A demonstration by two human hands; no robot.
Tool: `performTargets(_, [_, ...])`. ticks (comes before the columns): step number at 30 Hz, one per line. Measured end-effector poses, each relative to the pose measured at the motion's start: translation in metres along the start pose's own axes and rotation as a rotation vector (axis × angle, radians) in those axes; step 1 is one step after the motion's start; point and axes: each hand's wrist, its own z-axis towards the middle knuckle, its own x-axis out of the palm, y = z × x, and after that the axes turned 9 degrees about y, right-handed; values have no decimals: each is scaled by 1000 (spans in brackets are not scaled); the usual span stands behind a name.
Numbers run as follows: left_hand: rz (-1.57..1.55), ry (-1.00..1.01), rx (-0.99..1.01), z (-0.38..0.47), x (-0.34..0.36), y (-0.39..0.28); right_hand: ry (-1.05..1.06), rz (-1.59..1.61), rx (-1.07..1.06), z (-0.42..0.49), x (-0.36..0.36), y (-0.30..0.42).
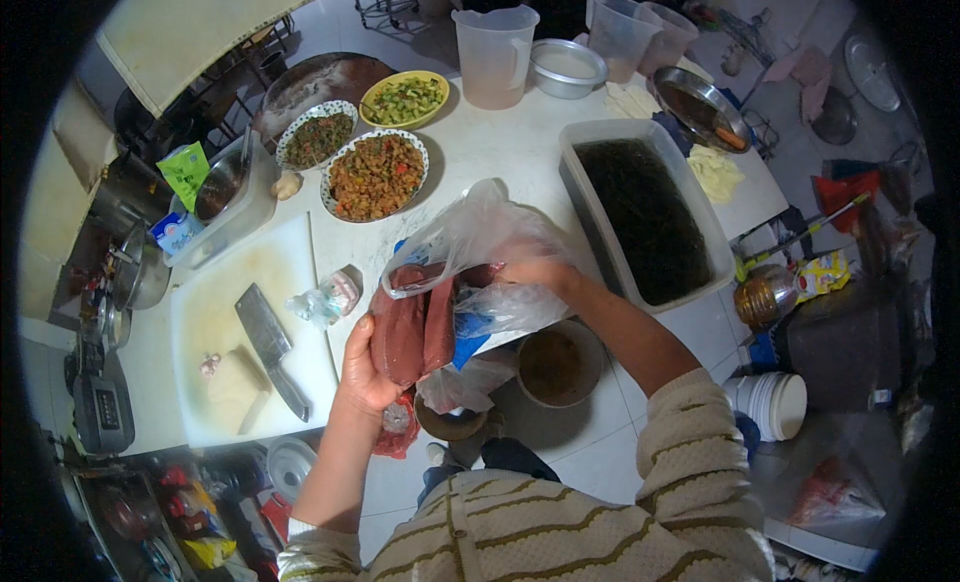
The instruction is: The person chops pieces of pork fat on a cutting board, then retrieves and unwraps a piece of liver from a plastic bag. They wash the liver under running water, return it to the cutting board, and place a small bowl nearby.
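Note:
My left hand cups two long, dark red, smooth pieces of meat from below, at the mouth of a clear plastic bag. At the bag's right side, my right hand is closed on the film; its fingers are partly hidden. Another dark red piece shows beside those fingers. Blue plastic lies under the bag at the counter edge. Left of the meat, a small knotted plastic bag with something pinkish rests on the counter. A cleaver lies on the white cutting board beside a pale piece of food.
Beyond the bag stand several dishes, including a bowl of diced food and cucumber in a yellow bowl. A deep tub of dark liquid stands right. Plastic jugs line the back. Below the edge is a bucket.

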Motion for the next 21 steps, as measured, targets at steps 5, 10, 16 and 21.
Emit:
performTargets(5, [-152, 50, -27, -16, 10, -16, -83, 343, 54, -20, -15, 18])
performTargets(10, [54, -39, 63, -4, 17, -1, -190, 822, -68, -11, -47, 33])
performTargets(16, [-145, -36, 123, 48, 32, 27, -258, 1486, 280, -17, -63, 70])
performTargets(21, [-120, 104, 190, 71, 21, 30, -310, 1338, 152, -42, -63, 102])
